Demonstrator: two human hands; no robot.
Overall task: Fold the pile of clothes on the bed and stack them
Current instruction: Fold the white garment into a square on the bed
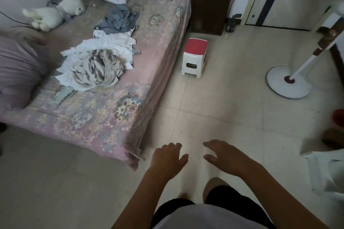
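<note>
Two empty hands above the floor.
Left hand [168,159] and right hand [226,156] hang loosely spread; clothes pile [96,61] lies unfolded on bed [104,117].

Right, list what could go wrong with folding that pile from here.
1. The clothes lie tangled in one heap, white, beige and grey pieces overlapping; lifting one may drag others off the bed.
2. Both hands, left and right, are empty and hang over the floor, well short of the pile, so reaching means walking closer.
3. The pile covers the bed's middle, and the plush toy and pillow take more room for folding and stacking.
</note>
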